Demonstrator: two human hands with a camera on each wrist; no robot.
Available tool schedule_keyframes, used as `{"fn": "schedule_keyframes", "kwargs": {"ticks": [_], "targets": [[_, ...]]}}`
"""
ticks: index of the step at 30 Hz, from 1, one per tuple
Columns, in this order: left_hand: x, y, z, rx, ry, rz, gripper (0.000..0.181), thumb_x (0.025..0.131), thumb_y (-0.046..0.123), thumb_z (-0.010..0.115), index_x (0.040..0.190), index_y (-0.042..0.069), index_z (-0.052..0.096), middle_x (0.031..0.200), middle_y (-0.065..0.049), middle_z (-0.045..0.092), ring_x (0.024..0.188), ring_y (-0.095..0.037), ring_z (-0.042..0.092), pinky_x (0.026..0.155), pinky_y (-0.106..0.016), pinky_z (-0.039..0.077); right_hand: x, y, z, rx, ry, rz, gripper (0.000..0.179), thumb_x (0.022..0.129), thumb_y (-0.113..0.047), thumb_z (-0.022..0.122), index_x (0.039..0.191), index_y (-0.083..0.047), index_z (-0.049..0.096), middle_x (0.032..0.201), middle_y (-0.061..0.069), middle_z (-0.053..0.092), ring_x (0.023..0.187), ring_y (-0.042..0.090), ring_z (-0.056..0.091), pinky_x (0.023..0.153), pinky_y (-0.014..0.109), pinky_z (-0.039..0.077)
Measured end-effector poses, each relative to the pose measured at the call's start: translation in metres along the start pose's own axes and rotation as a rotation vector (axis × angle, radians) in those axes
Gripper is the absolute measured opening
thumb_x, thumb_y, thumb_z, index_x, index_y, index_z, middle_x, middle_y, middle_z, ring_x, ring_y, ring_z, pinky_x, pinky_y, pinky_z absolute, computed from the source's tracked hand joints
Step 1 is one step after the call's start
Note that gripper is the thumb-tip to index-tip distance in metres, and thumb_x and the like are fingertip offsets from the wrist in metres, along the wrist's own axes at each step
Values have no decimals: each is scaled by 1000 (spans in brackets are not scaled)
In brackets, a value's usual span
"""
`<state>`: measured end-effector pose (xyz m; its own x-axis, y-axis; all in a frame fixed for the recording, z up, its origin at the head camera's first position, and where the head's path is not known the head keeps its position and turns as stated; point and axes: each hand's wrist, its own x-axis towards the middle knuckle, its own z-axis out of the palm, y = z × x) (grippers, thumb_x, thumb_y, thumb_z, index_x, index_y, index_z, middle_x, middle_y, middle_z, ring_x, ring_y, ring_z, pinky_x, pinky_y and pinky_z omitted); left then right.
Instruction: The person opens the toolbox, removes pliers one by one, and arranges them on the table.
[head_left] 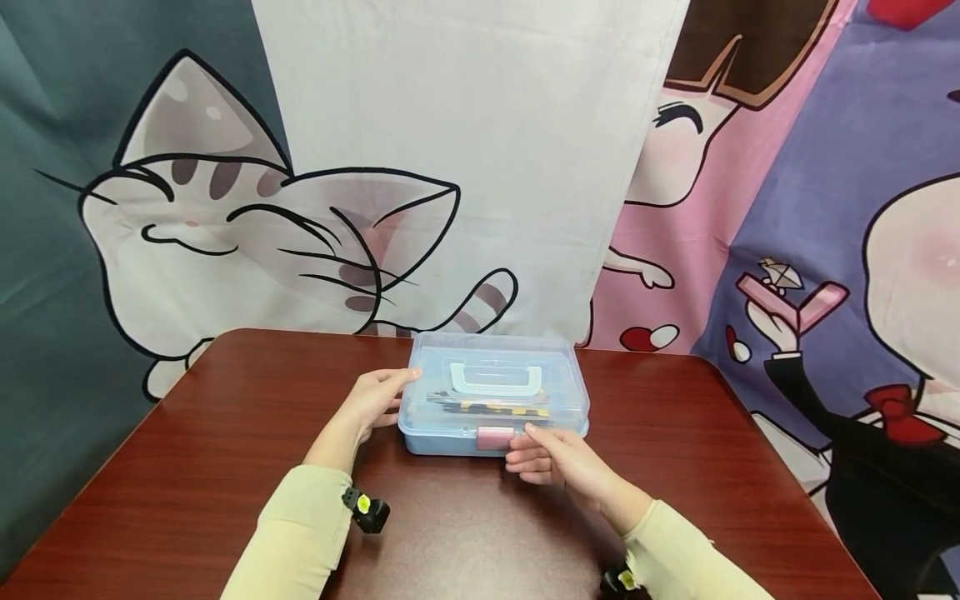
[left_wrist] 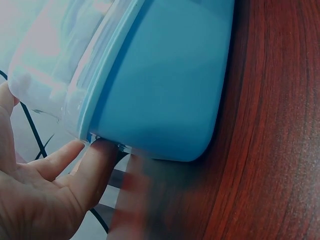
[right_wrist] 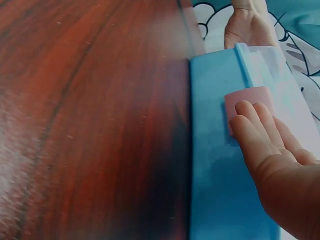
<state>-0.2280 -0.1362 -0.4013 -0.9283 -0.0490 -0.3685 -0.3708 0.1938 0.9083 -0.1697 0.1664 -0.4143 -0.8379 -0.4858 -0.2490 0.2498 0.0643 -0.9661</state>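
A storage box (head_left: 442, 443) stands shut on the table, with a pale blue base, a see-through lid (head_left: 431, 350) and a white carry handle (head_left: 495, 389). Under the lid show dark and yellow items. My left hand (head_left: 375, 397) is at the box's left end, thumb on the lid's edge and fingers against the side at the rim, seen close in the left wrist view. At the front, my right hand (head_left: 558, 467) has its straight fingers at the pink latch (head_left: 495, 438), covering part of it in the right wrist view. Its thumb is up near the lid's front edge.
The red-brown wooden table (head_left: 187, 467) extends around the box, whose back is near the table's far edge. Behind hangs a cloth backdrop (head_left: 480, 125) printed with a cartoon cat and figures. Black wrist cameras (head_left: 366, 510) are strapped at both sleeves.
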Motion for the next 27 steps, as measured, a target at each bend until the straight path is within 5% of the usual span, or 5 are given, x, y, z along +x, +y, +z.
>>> {"fn": "schedule_keyframes", "kwargs": {"ticks": [10, 19, 27], "targets": [[0, 1, 1, -17, -1, 6, 73, 82, 55, 64, 137, 10, 47, 132, -15, 54, 115, -26, 56, 82, -35, 57, 5, 13, 5, 49, 20, 138, 76, 94, -52, 48, 129, 15, 46, 110, 19, 68, 93, 17, 68, 83, 32, 56], [1, 0, 1, -32, 3, 7, 71, 82, 54, 65, 136, 10, 48, 131, -15, 55, 113, -26, 57, 81, -34, 57, 13, 20, 11, 68, 61, 180, 83, 91, -58, 48, 130, 15, 42, 104, 13, 69, 91, 18, 68, 80, 32, 56], [0, 0, 0, -26, 6, 2, 72, 81, 55, 66, 136, 11, 48, 131, -14, 55, 113, -26, 57, 81, -34, 57, 18, 24, 20, 146, 80, 183, 88, 90, -61, 47, 132, 16, 38, 115, 18, 64, 98, 21, 66, 86, 36, 55]]}}
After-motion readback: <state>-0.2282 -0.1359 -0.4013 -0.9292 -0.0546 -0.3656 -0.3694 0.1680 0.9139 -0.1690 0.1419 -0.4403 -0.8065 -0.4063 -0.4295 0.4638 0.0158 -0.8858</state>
